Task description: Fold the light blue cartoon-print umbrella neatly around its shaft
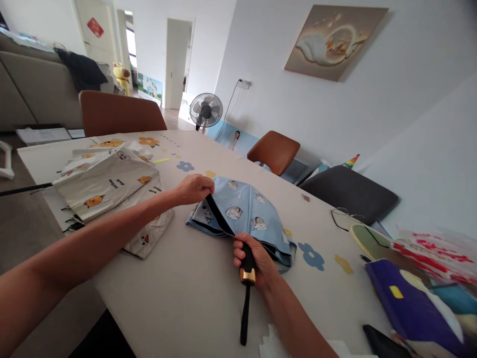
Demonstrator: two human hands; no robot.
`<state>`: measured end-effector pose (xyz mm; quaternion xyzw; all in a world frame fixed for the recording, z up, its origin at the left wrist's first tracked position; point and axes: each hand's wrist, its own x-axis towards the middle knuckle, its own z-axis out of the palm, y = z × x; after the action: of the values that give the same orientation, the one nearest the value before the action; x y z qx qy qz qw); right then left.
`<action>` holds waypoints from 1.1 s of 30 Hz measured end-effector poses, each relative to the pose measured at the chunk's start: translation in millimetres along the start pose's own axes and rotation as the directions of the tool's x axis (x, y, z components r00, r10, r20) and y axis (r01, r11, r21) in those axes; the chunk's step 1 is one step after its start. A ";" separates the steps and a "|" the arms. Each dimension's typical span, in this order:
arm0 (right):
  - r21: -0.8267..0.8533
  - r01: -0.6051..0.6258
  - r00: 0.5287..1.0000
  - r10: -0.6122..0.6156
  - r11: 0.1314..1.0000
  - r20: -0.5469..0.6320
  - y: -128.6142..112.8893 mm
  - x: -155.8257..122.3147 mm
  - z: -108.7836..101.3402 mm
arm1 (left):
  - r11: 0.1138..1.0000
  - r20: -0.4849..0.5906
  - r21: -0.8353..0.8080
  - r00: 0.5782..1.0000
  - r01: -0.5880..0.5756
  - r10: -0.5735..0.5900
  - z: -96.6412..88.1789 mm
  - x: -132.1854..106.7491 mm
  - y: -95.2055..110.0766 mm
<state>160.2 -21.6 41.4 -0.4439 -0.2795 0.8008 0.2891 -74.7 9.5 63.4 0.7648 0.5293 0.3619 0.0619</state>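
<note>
A light blue folding umbrella (246, 206) with a cartoon animal print lies partly collapsed over the table, its canopy in loose folds with a black underside. My right hand (257, 258) is wrapped round its black handle, which has a gold band and a hanging wrist strap (245, 315). At the canopy's left edge my left hand (194, 189) pinches the fabric, fingers closed. Left of it, beyond my forearm, rests a cream umbrella (108, 184) with a yellow duck print, loosely folded, its black shaft pointing left.
The white table (179, 298) has flower decorations. On the right lie eyeglasses (346, 219), a purple pouch (410, 303), a dark phone-like object (383, 343) and a red-and-white plastic bag (436, 253). Brown chairs (122, 113) and a fan (206, 110) stand beyond the table.
</note>
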 end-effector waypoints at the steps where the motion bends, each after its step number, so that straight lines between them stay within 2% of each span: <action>1: 0.009 0.011 1.000 -0.011 1.000 0.002 0.1 0.5 -0.5 | 0.998 0.045 -0.054 0.998 0.041 -0.038 -4.5 0.3 0.5; 5: 0.035 0.020 0.999 -0.021 0.999 0.027 0.3 2.9 -2.9 | 0.940 0.275 -0.297 0.958 0.168 -0.084 -17.9 1.7 4.6; 8: 0.041 0.010 1.000 -0.011 0.999 0.029 0.1 3.5 -3.3 | 0.905 0.276 -0.365 0.954 0.218 -0.118 -15.4 2.3 6.4; 11: 0.048 0.006 1.000 -0.007 0.999 0.015 -0.3 3.2 -2.3 | 0.938 0.235 -0.301 0.967 0.169 -0.099 -3.9 1.1 8.2; 13: 0.055 0.004 1.000 -0.005 0.998 0.015 -0.7 3.1 -1.7 | 0.964 0.240 -0.250 0.970 0.086 -0.024 5.2 -1.2 9.8; 16: 0.074 -0.005 1.000 0.003 0.997 0.030 -0.9 3.3 -1.6 | 0.988 0.287 -0.147 0.954 -0.049 0.090 16.7 -6.0 12.0; 18: 0.088 -0.010 0.999 0.006 0.996 0.040 -0.8 3.7 -2.3 | 0.995 0.323 -0.062 0.942 -0.077 0.093 22.0 -9.1 12.7; 21: 0.093 -0.015 0.999 0.010 0.996 0.050 -0.6 4.5 -3.9 | 0.998 0.361 0.038 0.932 -0.056 0.039 26.0 -11.9 12.5; 24: 0.090 -0.017 0.998 0.011 0.996 0.067 -1.9 5.2 -6.0 | 0.995 0.333 0.073 0.942 -0.061 0.034 27.4 -12.2 11.1; 30: 0.128 -0.055 0.993 0.040 0.990 0.114 -12.2 2.5 -9.2 | 0.989 0.174 0.075 0.978 -0.127 0.113 29.9 -10.0 6.3; 33: 0.157 0.005 0.988 -0.030 0.988 0.154 -16.4 -0.8 -10.5 | 0.987 0.112 0.069 0.984 -0.145 0.137 30.7 -9.6 5.3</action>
<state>173.3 -9.1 48.7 -0.3533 -0.2416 0.8500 0.3071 -53.3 7.9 38.9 0.8203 0.4834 0.3035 0.0350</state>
